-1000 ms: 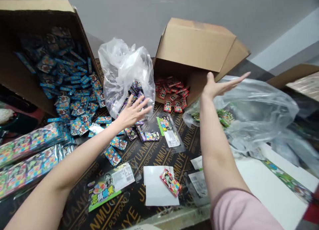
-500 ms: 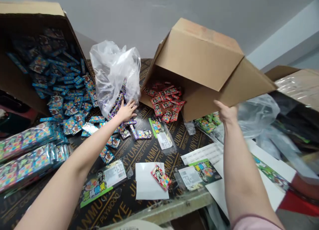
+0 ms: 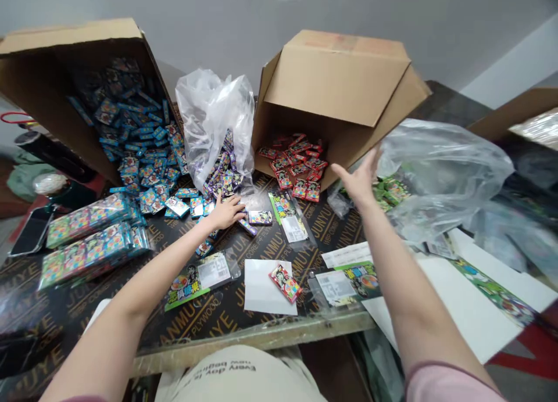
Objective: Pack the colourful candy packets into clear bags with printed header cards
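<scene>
My left hand (image 3: 227, 212) lies with its fingers spread over purple candy packets (image 3: 225, 178), which spill from a clear plastic bag (image 3: 204, 108). Just by its fingertips is a loose purple packet (image 3: 260, 217). My right hand (image 3: 361, 180) is held up with thumb and fingers apart, beside the lower right flap of a tipped cardboard box (image 3: 333, 79); whether it touches the flap I cannot tell. Inside that box's mouth lie red packets (image 3: 300, 164). One red packet (image 3: 285, 283) rests on a white sheet (image 3: 255, 289) in front of me.
Another tipped box (image 3: 100, 30) at the left spills blue packets (image 3: 148, 175). Wrapped packs (image 3: 93, 245) are stacked before it. Printed bags (image 3: 198, 280) lie on the dark table (image 3: 170, 332). Green packets (image 3: 394, 190) sit by a clear bag (image 3: 449, 152) at the right.
The red-packet box has settled lower, its right flap swung inward. My right hand has moved left, off the flap's earlier position, and its fingers opened. My left hand remains at the purple packets.
</scene>
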`<state>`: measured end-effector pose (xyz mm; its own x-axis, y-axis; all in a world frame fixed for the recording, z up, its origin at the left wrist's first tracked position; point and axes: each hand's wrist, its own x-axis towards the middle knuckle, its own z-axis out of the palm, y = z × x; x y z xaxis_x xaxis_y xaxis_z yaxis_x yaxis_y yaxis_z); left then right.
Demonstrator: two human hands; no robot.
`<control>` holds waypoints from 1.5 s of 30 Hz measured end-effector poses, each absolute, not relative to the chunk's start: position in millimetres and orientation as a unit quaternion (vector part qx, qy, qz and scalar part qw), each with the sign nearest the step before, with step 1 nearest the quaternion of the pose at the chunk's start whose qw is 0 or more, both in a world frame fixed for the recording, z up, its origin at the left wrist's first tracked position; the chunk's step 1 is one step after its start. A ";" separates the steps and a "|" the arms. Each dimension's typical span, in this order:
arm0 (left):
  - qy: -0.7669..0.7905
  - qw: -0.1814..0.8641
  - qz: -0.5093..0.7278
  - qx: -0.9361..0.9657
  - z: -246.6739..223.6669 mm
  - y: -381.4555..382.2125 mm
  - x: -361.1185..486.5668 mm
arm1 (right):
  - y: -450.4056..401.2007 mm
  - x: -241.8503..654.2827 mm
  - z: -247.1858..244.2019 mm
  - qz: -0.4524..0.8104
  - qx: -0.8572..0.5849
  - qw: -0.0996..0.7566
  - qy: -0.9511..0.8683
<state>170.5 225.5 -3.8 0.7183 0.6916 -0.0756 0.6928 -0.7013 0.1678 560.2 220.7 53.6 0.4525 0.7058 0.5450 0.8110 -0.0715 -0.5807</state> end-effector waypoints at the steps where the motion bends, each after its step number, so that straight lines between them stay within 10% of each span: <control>1: 0.388 0.083 0.002 0.918 -1.0 220.8 169.5 | 212.1 537.0 48.1 -0.085 -0.739 0.425 -0.515; 8: 0.512 0.062 0.094 0.852 22.3 159.6 152.5 | 171.3 404.3 -14.3 0.160 -0.576 0.165 -0.784; 19: 0.556 0.373 0.297 0.681 37.6 28.5 133.6 | 62.0 336.5 40.4 0.441 -0.447 0.287 -0.723; 23: 0.541 0.658 0.363 0.377 34.9 17.5 131.4 | 40.3 316.8 40.9 0.364 -0.449 0.368 -0.728; 28: 0.533 0.691 0.379 0.308 25.6 7.6 122.4 | 22.5 299.1 32.6 0.244 -0.408 0.333 -0.814; 31: 0.526 0.660 0.372 0.388 19.7 9.9 113.3 | 17.9 293.5 25.9 0.216 -0.430 0.355 -0.802; 38: 0.523 0.208 0.136 0.816 -6.7 34.3 79.2 | 26.8 319.1 0.4 0.130 -0.536 0.350 -0.758; 45: 0.515 0.220 0.168 0.811 -7.6 20.1 77.3 | 16.4 324.8 -7.0 0.134 -0.506 0.289 -0.802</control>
<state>77.3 20.1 -7.6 0.4126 0.9097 0.0463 0.7613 -0.3723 0.5308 324.8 16.4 -7.0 -0.3217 0.8883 0.3279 0.7334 0.4528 -0.5070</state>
